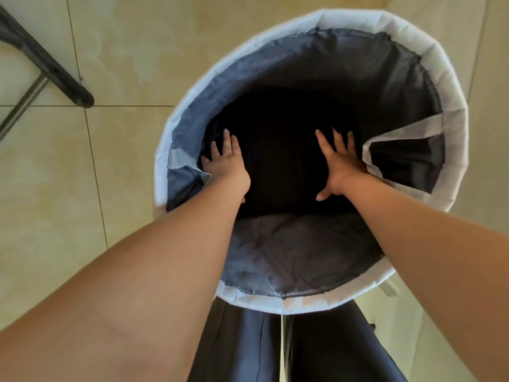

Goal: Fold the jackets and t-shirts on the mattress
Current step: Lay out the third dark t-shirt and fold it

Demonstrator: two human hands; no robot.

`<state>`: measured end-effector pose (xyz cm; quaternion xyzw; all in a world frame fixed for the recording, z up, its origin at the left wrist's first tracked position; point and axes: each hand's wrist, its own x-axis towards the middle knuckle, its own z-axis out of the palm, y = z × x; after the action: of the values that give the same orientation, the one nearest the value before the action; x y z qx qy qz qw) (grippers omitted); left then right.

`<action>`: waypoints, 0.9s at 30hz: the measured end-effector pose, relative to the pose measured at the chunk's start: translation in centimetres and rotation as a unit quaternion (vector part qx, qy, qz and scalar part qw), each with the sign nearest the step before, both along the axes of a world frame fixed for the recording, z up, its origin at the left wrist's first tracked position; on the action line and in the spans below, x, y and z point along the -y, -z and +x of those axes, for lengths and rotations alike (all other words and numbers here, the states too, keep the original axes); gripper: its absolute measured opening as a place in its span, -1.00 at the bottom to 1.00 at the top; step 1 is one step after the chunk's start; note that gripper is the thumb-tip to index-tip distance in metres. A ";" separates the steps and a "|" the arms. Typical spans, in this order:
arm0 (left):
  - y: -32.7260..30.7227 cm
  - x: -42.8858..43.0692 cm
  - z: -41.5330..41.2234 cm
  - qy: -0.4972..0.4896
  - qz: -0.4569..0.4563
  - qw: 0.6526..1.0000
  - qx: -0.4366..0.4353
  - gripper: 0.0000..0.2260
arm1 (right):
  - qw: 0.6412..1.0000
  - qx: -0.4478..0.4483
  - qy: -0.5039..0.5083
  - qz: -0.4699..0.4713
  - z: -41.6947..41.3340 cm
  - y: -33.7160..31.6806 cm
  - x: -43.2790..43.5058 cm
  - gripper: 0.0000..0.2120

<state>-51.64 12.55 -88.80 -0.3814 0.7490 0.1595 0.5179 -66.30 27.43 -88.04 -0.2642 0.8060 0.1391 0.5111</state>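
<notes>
I look straight down into a tall round laundry basket (457, 128) with a white rim and a blue-grey lining. At its bottom lies a dark garment (281, 150), too dark to tell what kind. Both my arms reach down inside. My left hand (224, 161) lies flat with fingers spread on the left side of the dark garment. My right hand (340, 164) lies flat with fingers spread on its right side. Neither hand curls round anything. The mattress is out of view.
The basket stands on a beige tiled floor (118, 64). A dark furniture leg with a metal bar (55, 70) crosses the upper left corner. My dark trousers (303, 351) show below the basket's near rim. A pale wall or panel runs along the right edge.
</notes>
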 end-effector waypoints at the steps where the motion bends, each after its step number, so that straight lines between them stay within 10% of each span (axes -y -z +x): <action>1: -0.9 -0.2 -0.5 -0.042 -0.013 0.999 -0.023 0.11 | 0.999 -0.001 0.034 -0.019 0.2 -0.7 0.1 0.25; 12: -15.3 -0.3 -2.2 -0.318 0.015 0.895 -0.313 -0.86 | 0.933 -0.009 0.245 -0.262 4.2 -14.7 5.1 -0.61; 27: -54.1 5.5 7.6 -0.318 -0.134 0.810 -0.474 -0.77 | 0.866 -0.057 0.151 -0.474 9.2 -54.6 7.8 -0.73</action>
<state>-44.01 7.02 -34.75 -0.5407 0.7524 0.3742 -0.0376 -57.05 19.65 -33.47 -0.3415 0.8326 -0.3235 0.2926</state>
